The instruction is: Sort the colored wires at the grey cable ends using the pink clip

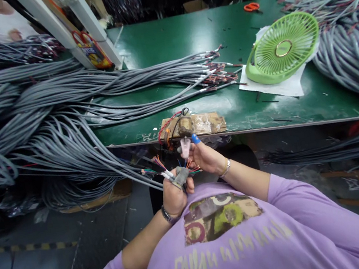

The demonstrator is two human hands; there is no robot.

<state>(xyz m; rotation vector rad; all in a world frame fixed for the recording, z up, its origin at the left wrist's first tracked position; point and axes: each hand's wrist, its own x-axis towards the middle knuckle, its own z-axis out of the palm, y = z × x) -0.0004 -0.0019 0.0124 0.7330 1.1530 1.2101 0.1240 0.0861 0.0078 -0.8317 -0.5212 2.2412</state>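
Note:
My left hand (174,194) is closed around the ends of several grey cables (151,183), with a worn grey covering (182,177) over its thumb. Bare coloured wires (159,164) fan out above that hand, and more orange, green and blue wires (191,167) spread towards my right hand (207,159). That hand is close by with its fingers curled; one tip has a blue cover (195,138), and a pale pink piece (186,148) shows at its fingers, either a finger wrap or something held. Whether it grips any wire cannot be made out.
A small motor-like device (185,126) sits on a wooden block (210,123) at the table's (164,33) front edge. Grey cable bundles (58,92) lie left and right. A green fan (283,49) stands on paper, orange scissors (251,7) beyond. Two people work across the table.

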